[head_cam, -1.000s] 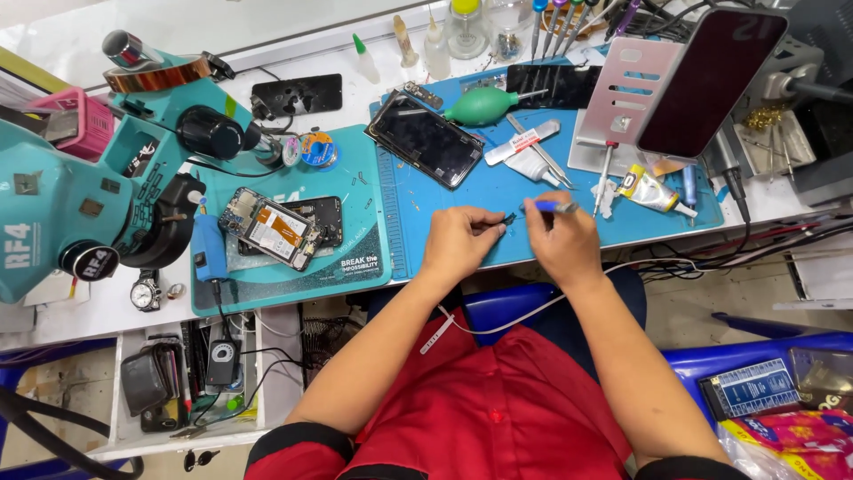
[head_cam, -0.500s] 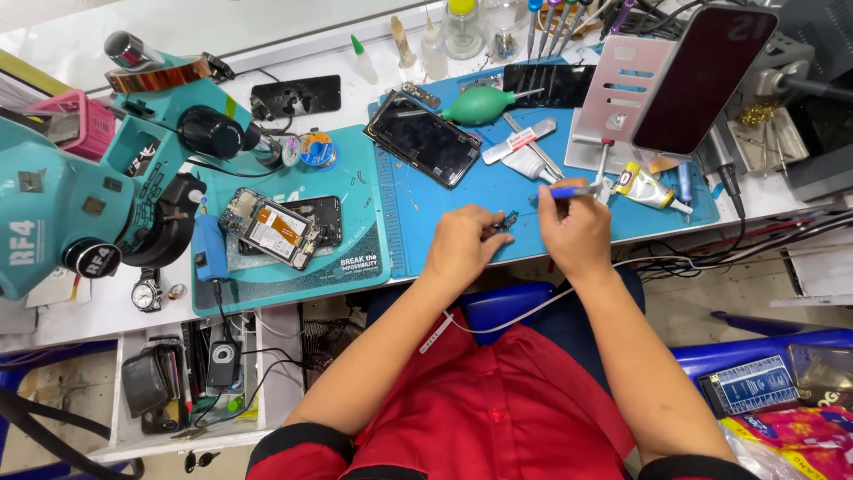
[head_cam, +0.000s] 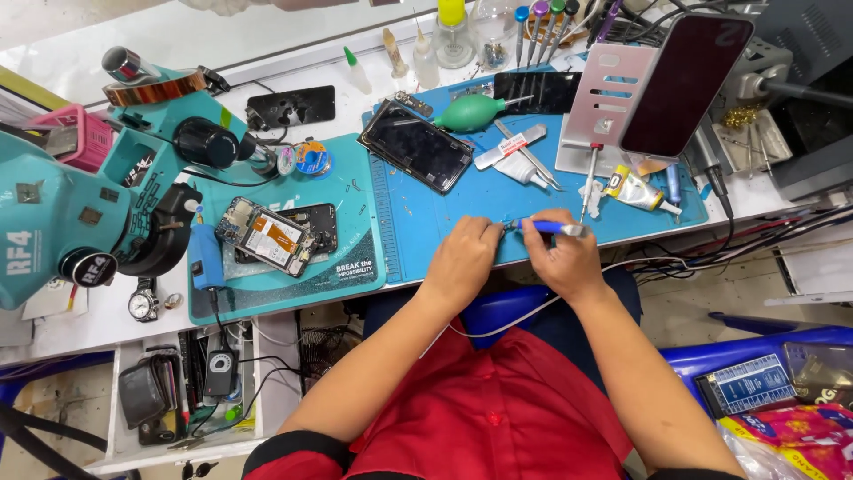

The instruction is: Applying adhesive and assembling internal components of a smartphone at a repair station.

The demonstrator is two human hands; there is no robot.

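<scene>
At front edge of blue rubber work mat (head_cam: 462,200), slim blue-handled screwdriver (head_cam: 544,228) is held in right hand (head_cam: 562,258) grip; left hand (head_cam: 464,258) grip pinched at its tip.

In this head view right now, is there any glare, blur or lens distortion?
Head view: glare whitens the glass counter at the top; the bench edge bows, so wide-angle distortion; left hand, right hand and blue screwdriver look sharp.
</scene>
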